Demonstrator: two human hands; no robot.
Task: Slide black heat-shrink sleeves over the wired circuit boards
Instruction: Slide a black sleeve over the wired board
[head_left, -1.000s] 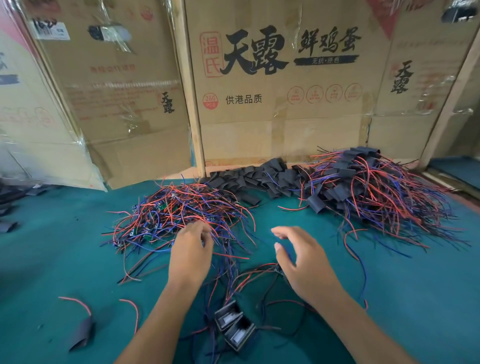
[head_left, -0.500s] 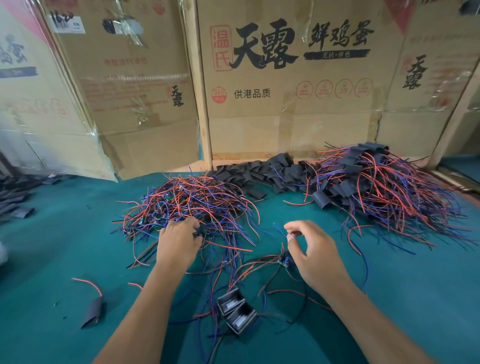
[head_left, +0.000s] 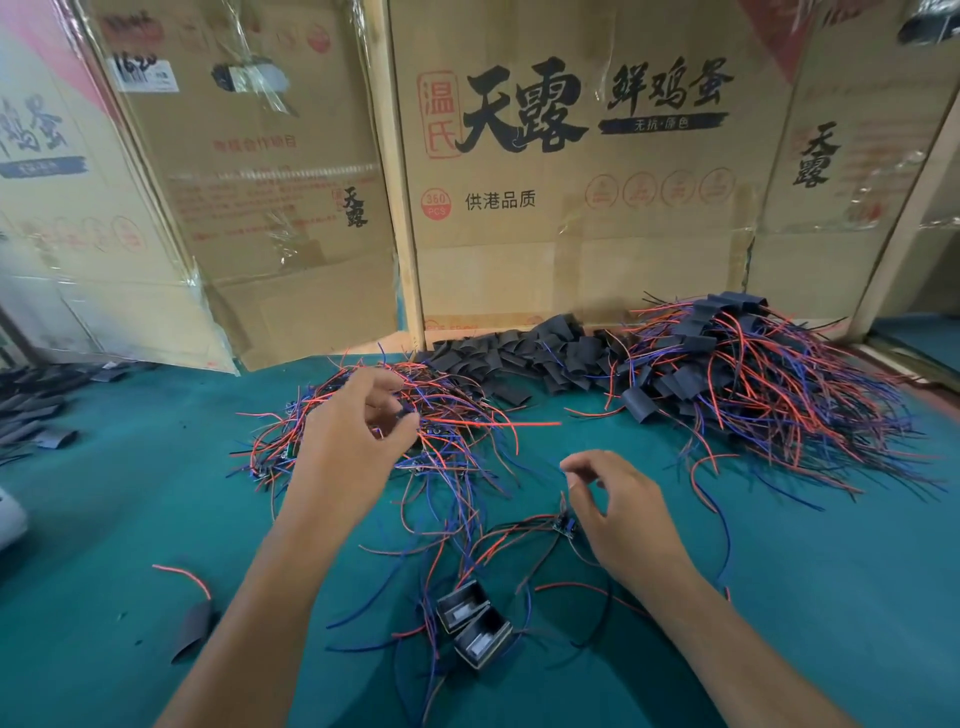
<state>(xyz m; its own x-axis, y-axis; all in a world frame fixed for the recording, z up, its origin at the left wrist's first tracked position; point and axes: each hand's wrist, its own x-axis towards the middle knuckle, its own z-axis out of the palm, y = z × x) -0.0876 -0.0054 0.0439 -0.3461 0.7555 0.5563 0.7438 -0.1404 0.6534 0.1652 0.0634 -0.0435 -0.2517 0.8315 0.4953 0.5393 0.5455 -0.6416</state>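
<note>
Hands work over a green table (head_left: 130, 519). Nearest the pile of wired boards (head_left: 415, 415), the right hand (head_left: 618, 514) hovers with fingers loosely curled, holding nothing; the left hand (head_left: 353, 436) pinches something small and dark above that pile. Beyond it lie loose black sleeves (head_left: 524, 353).

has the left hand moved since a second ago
Yes. The left hand has lifted up and away from the person, deeper over the pile of unsleeved wired boards, now pinching a small dark piece.
</note>
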